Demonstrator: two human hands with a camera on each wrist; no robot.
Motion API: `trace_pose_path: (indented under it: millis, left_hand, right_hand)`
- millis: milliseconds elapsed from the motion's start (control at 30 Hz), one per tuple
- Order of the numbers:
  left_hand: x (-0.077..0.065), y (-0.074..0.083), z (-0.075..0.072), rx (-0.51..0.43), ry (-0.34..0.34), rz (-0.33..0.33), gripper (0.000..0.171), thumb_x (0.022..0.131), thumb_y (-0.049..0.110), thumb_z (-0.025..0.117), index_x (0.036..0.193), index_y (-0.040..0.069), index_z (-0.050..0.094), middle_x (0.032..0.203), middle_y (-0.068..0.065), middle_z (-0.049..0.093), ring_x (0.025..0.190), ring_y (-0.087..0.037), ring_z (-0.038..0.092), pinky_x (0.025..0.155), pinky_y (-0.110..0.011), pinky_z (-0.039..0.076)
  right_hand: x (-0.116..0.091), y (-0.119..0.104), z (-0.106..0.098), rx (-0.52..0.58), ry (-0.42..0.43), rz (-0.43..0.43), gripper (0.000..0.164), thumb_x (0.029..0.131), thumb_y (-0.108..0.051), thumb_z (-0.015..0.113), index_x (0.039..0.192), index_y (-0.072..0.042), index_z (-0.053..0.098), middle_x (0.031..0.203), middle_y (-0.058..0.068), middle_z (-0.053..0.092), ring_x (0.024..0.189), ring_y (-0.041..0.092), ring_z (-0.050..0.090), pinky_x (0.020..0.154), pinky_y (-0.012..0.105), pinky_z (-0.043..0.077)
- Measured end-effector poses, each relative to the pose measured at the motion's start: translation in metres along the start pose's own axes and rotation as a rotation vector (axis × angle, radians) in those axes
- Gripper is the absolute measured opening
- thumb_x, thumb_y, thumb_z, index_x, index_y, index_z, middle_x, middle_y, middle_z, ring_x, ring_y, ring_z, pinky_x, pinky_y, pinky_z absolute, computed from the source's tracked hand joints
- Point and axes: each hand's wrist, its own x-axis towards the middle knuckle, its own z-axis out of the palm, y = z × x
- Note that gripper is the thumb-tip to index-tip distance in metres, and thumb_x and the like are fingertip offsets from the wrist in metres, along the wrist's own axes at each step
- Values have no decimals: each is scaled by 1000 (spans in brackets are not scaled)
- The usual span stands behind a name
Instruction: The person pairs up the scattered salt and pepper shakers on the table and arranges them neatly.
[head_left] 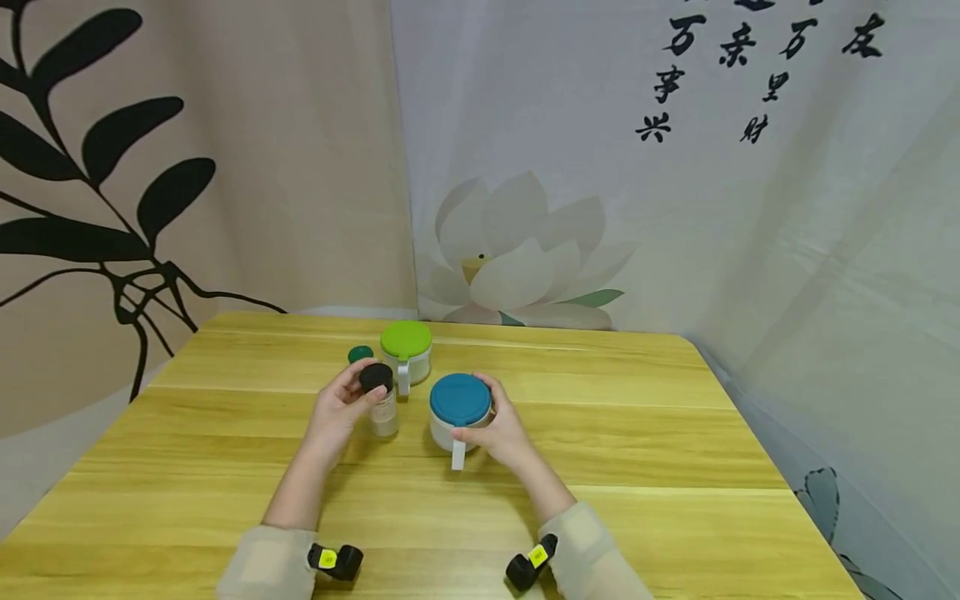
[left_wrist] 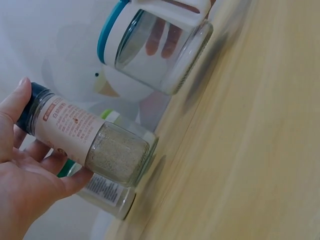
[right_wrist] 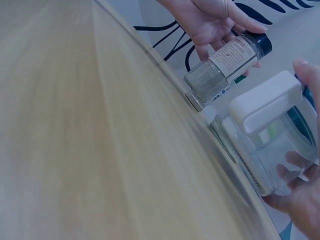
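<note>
Head view, left to right: the green-capped bottle (head_left: 361,354) stands behind the left grip (head_left: 335,412), which grasps the black-capped bottle (head_left: 385,415) near its cap, presumably keeping the base unobstructed. Beyond, the lime-lidded jar (head_left: 407,343) stands on the desk (head_left: 637,417). Nearer, the blue-lidded jar (head_left: 457,408), handle (head_left: 458,456) to the near side, is clasped round its body by the right grip (head_left: 506,429), probably for steadier support.

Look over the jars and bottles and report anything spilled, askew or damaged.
Nothing stands out. The blue-lidded jar, green-lidded jar and black-capped bottle look upright and covered, without visible cracks; the green-capped bottle is partly hidden. No spill shows on the table.
</note>
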Motion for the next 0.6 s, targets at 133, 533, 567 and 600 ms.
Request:
trace_pose_path:
  millis: [133, 533, 567, 600]
  left_hand:
    - [1, 1, 7, -8, -10, -3, 51, 91, 9, 66, 137, 0, 45, 128, -22, 55, 106, -10, 57, 89, -20, 45]
    - [2, 2, 24, -38, -20, -3, 50, 90, 5, 67, 135, 0, 48, 126, -23, 56, 104, -11, 59, 88, -22, 47]
    - [1, 2, 25, -39, -20, -2, 50, 89, 4, 67, 135, 0, 48, 126, -23, 56, 104, -11, 59, 88, -22, 47]
    - [1, 3, 25, -42, -20, -3, 50, 89, 4, 67, 135, 1, 48, 125, -23, 56, 103, -11, 59, 88, -23, 47]
  right_hand:
    - [-2, 1, -3, -25, 0, -33, 94, 71, -30, 86, 147, -17, 32, 139, 16, 44, 123, 38, 43, 97, 60, 36]
    - [-6, -5, -16, 1, -4, 27, 94, 72, -11, 85, 148, -17, 30, 143, 15, 40, 127, 35, 40, 102, 57, 31]
    - [-7, -9, -17, 4, -7, 28, 94, 72, -10, 85, 148, -15, 30, 143, 16, 40, 126, 35, 40, 102, 57, 31]
    - [-9, -13, -18, 8, -11, 25, 94, 72, -10, 84, 148, -13, 30, 143, 17, 40, 126, 36, 41, 102, 57, 31]
